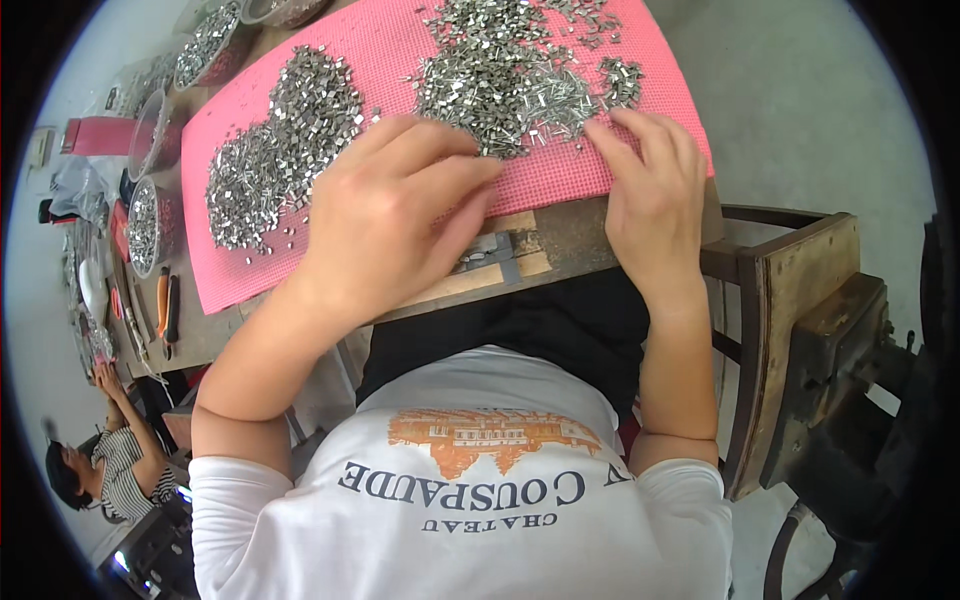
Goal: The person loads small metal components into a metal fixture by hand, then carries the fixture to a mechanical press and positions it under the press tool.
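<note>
My left hand (400, 205) hovers over the near edge of the pink mat (550, 180). Its fingers are bent and thumb and fingertips come close together; anything between them is too small to make out. At the right, my right hand (655, 195) reaches onto the mat with thumb and forefinger slightly apart. Those fingertips are beside a loose heap of thin metal pins (558, 103) and a small cluster of metal pieces (621, 82). A large pile of small, blocky metal pieces (470, 95) lies between the hands, and another pile (285, 145) spreads left of my left hand.
Clear plastic tubs (143, 228) of metal parts line the table's left side, near orange-and-black pliers (167, 310). A metal fixture (485, 252) sits at the table's near edge. To the right stands a wooden stool (800, 330) with dark machinery. Another person (115, 455) sits at far left.
</note>
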The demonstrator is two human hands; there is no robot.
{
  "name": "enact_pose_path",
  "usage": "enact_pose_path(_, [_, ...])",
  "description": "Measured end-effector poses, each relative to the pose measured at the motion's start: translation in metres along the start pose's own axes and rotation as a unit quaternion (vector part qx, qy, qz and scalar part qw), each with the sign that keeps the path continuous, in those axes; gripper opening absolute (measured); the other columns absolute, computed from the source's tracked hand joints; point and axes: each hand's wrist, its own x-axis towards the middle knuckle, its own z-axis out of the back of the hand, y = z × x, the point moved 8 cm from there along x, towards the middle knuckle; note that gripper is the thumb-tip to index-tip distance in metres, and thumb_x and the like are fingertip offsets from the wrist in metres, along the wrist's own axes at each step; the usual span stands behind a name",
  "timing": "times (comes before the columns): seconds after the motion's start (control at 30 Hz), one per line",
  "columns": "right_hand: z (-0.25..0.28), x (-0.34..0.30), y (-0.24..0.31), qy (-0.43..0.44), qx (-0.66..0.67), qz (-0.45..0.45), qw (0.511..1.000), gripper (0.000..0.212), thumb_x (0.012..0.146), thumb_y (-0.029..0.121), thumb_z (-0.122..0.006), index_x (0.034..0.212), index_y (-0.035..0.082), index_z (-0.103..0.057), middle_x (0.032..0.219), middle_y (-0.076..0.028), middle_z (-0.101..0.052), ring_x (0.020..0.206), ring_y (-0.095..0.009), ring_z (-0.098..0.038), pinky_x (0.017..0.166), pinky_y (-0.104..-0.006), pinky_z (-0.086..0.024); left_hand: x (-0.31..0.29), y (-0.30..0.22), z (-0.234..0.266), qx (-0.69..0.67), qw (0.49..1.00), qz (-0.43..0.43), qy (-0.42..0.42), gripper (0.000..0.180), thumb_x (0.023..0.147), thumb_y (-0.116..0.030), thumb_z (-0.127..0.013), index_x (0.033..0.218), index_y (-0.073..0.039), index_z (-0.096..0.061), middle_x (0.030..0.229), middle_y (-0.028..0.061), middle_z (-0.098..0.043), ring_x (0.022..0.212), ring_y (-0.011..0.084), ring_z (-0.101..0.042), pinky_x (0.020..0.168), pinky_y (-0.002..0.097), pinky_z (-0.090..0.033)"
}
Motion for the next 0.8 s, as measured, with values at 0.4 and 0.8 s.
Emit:
enact_pose_path(0.4, [0.012, -0.013, -0.013, -0.022, 0.065, -0.019, 0.997, 0.031, 0.076, -0.001, -0.072, 0.103, 0.011, -0.074, 0.116, -0.005, -0.068, 0.119, -0.031, -0.06, 0.101, -0.0459, -0.043, 0.048, 0.009, -0.054, -0.009, 0.996, -0.035, 0.083, 0.021, 0.078, -0.009, -0.084, 0.099, -0.011, -0.081, 0.113, 0.0067, -0.073, 0.12, 0.031, -0.064, 0.098, 0.0429, -0.056])
enact_pose_path(0.8, [0.014, -0.013, -0.028, -0.064, 0.084, -0.087, 0.991, 0.015, 0.085, 0.008, -0.076, 0.1, 0.01, -0.073, 0.111, -0.003, -0.068, 0.112, -0.029, -0.06, 0.096, -0.0434, -0.043, 0.068, -0.009, -0.069, -0.008, 0.981, -0.167, 0.094, 0.02, 0.075, -0.015, -0.081, 0.095, -0.016, -0.082, 0.117, 0.002, -0.071, 0.125, 0.0299, -0.061, 0.103, 0.0438, -0.051])
